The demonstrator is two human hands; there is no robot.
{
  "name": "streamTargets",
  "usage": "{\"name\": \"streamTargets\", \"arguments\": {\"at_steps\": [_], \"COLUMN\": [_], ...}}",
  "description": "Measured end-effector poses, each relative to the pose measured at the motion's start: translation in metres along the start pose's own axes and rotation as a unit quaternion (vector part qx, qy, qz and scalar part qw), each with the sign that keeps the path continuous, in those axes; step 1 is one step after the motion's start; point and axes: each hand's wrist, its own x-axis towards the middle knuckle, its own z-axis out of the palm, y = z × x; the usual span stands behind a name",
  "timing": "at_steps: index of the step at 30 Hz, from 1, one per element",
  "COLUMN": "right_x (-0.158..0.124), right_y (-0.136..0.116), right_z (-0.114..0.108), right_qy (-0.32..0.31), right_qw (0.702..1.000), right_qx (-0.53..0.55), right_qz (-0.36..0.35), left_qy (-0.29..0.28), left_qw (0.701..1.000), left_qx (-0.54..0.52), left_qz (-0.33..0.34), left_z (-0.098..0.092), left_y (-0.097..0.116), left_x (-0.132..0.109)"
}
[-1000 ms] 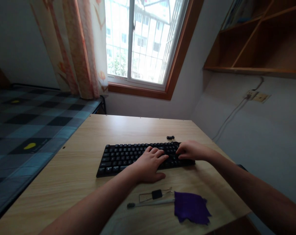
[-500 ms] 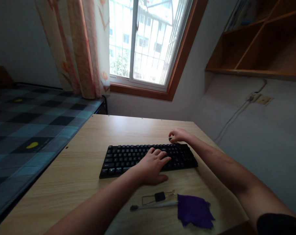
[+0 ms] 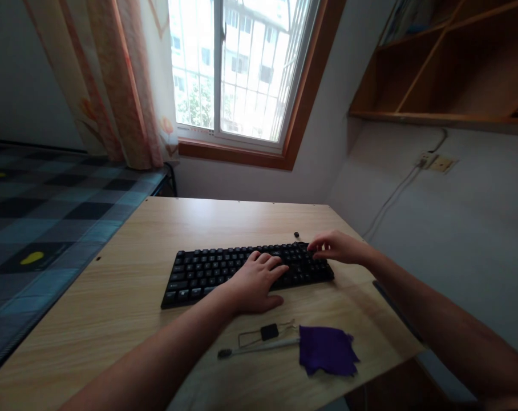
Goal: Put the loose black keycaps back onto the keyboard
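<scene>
A black keyboard [image 3: 199,274] lies on the wooden table. My left hand [image 3: 259,282] rests on its middle, fingers spread over the keys and thumb out on the tabletop. At the keyboard's right end, my right hand [image 3: 334,246] has thumb and fingers curled together in a pinch at the keys; what is between the fingertips is hidden. Just behind the keyboard sits a small black piece, apparently a keycap [image 3: 296,234], apart from both hands. In front lie a wire tool with a black block [image 3: 270,332], a brush with dark bristles [image 3: 259,346] and a purple cloth [image 3: 327,351] beside its handle.
The table's [image 3: 126,319] left edge runs along a bed with a checked cover [image 3: 62,222]. Ahead are a window [image 3: 242,74] and a curtain [image 3: 113,85]. A wooden shelf [image 3: 417,119] and a socket with a cord [image 3: 428,160] are on the right wall.
My right hand has left the small black piece behind the keyboard and moved right and nearer, to the keyboard's right end. The left hand stays on the keys. The view has shifted slightly.
</scene>
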Motion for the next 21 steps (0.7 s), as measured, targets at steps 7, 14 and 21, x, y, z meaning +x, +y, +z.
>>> {"name": "streamTargets", "arguments": {"at_steps": [7,14,21], "right_x": [-0.039,-0.037,-0.035], "right_y": [0.003,0.005,0.000], "right_z": [0.035,0.047,0.049], "right_qy": [0.019,0.021,0.018], "right_qw": [0.999,0.993,0.985], "right_qx": [-0.043,-0.116,-0.173], "right_qz": [-0.009,-0.002,0.005], "left_qy": [0.001,0.002,0.002], "left_qw": [1.000,1.000,1.000], "left_qx": [0.006,0.011,0.012], "left_qz": [0.002,0.005,0.006], "left_z": [0.000,0.000,-0.001], "left_y": [-0.001,-0.001,-0.001], "left_x": [0.001,0.002,0.001]}}
